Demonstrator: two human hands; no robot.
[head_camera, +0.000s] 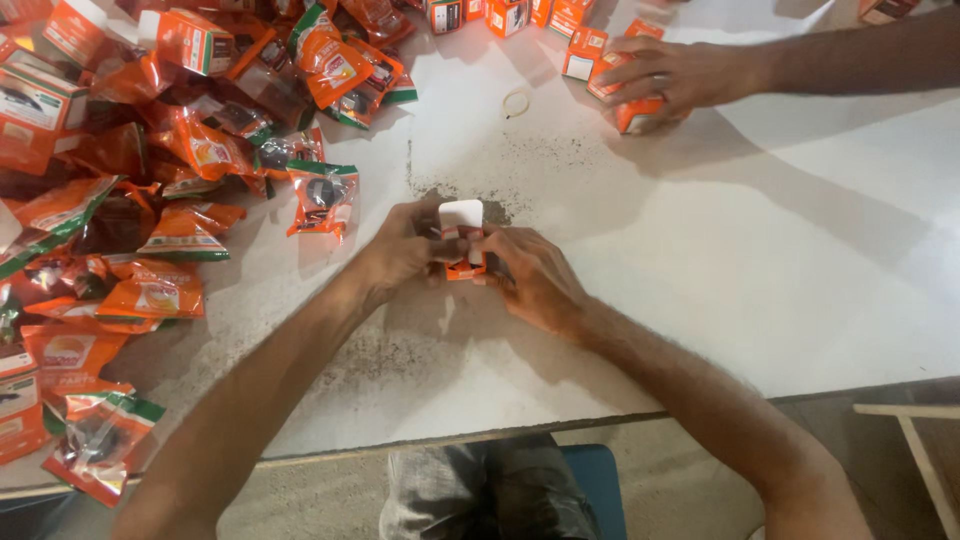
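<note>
Orange sachets (150, 200) heaped at frame left. Left hand (400, 250) and right hand (530, 275) both pinch a small orange carton (463, 245) at bench (750, 260) centre, white flap up. Best to keep the carton square and tuck the flap straight. Co-worker's hand (680, 75) covers cartons (620, 85) upper right.

Orange-and-white carton (463, 240); orange, green-edged packets (160, 295); white table (700, 250).
</note>
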